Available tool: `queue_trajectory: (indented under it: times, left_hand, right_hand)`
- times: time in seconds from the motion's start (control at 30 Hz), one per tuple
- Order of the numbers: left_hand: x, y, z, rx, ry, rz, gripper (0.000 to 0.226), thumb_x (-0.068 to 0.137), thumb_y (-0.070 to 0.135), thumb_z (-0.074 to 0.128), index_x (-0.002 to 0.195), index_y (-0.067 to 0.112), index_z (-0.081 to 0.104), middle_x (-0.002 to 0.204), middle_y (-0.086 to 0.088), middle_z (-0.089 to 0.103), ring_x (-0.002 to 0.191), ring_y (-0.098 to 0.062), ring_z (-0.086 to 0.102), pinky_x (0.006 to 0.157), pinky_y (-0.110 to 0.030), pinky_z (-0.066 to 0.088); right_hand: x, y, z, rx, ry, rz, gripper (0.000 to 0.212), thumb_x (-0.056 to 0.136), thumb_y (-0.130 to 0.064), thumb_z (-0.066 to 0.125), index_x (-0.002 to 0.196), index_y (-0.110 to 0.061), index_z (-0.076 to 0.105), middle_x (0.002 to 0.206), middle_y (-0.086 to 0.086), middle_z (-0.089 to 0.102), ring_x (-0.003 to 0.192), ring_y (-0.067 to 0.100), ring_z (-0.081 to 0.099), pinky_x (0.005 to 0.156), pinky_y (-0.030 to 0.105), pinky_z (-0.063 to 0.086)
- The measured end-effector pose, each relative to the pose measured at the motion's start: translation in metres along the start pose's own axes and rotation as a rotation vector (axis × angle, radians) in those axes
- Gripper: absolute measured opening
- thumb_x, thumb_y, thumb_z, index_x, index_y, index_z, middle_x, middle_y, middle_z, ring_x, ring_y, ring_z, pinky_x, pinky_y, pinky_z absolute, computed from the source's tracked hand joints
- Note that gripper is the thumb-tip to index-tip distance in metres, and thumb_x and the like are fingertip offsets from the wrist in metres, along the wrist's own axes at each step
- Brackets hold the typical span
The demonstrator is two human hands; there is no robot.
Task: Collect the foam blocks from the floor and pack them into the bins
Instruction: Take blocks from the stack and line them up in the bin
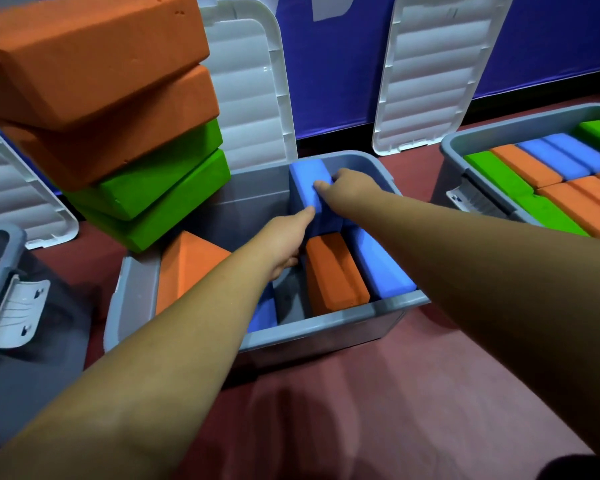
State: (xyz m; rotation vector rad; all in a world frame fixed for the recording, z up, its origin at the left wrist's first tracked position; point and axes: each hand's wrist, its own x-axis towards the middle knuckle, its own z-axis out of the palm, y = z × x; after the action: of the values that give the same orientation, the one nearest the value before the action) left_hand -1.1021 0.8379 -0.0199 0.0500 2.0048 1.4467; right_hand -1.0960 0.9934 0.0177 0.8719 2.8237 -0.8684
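Both bare forearms reach from 6 o'clock into the middle bin (326,327), a grey, smooth plastic tub with rounded corners. At its 12 o'clock end a blue block (307,181) of matte, fine-grained foam with softened edges stands upright. The right hand (354,192) grips its top from the 3 o'clock side, with the fingers curled over the upper edge. The left hand (284,244) sits at the block's 7 o'clock side with the thumb touching its near face; the other fingers curl downward, and whether they hold anything cannot be determined. Four more blocks lie in this bin: one orange block (333,268) at centre, one long blue block (381,265) along the 3 o'clock wall, one tilted orange block (187,265) at 9 o'clock, and one small blue piece (262,317) partly hidden under the left forearm. At 10 o'clock a leaning stack (118,116) holds four blocks, two orange above two green. Three bins are in view: the right bin (465,140) at 2 o'clock, packed with green, orange and blue blocks and cut by the frame edge, and the left bin (0,258) at 9 o'clock, fitted with a white latch (18,310). Three white ribbed lids (250,98) stand tilted behind the bins on the reddish floor (378,393).
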Motion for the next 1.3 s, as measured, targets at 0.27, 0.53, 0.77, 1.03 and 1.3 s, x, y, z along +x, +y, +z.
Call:
queue_trajectory:
  times: [0.27,0.53,0.77,1.03,1.3]
  left_hand:
    - [0.013,-0.024,0.007,0.123,-0.066,-0.186,0.060,0.103,0.062,0.041,0.119,0.011,0.068,0.121,-0.017,0.071,0.109,-0.040,0.069,0.091,-0.053,0.058]
    - [0.005,-0.016,-0.004,0.163,-0.138,-0.264,0.059,0.104,0.063,0.038,0.127,0.014,0.063,0.126,-0.012,0.065,0.105,-0.036,0.070,0.087,-0.055,0.059]
    - [-0.028,-0.005,-0.063,0.477,0.008,-0.057,0.031,0.100,0.026,0.052,0.111,0.001,0.067,0.097,-0.011,0.076,0.069,-0.024,0.074,0.052,-0.027,0.055]
    - [-0.094,-0.018,-0.145,1.336,0.343,-0.102,0.046,0.103,0.030,0.052,0.135,-0.001,0.060,0.145,-0.020,0.057,0.134,-0.037,0.055,0.106,-0.037,0.045]
    - [-0.131,-0.047,-0.161,1.125,-0.018,-0.010,0.044,0.100,0.028,0.051,0.143,0.028,0.059,0.147,-0.003,0.060,0.125,-0.026,0.061,0.103,-0.033,0.051]
  right_hand:
    - [0.015,0.013,0.035,-0.281,0.003,0.094,0.074,0.090,-0.071,0.058,0.153,-0.039,0.034,0.145,0.014,0.034,0.129,0.041,0.040,0.105,0.053,0.042]
    - [0.020,0.007,0.038,-0.314,0.021,0.104,0.078,0.087,-0.069,0.066,0.150,-0.039,0.032,0.142,0.014,0.036,0.128,0.040,0.041,0.100,0.052,0.041]
    - [0.003,-0.014,0.040,-0.368,0.107,0.080,0.061,0.091,-0.047,0.070,0.143,-0.029,0.043,0.141,0.015,0.039,0.128,0.039,0.042,0.094,0.046,0.040]
    - [-0.050,-0.114,0.072,-0.366,-0.194,-0.228,0.032,0.100,-0.015,0.049,0.124,-0.004,0.066,0.127,0.016,0.068,0.119,0.038,0.061,0.104,0.042,0.050]
    - [-0.090,-0.160,0.117,-0.102,-0.566,-0.039,0.054,0.106,-0.045,0.044,0.124,0.005,0.054,0.125,0.021,0.060,0.104,0.039,0.069,0.092,0.055,0.057]
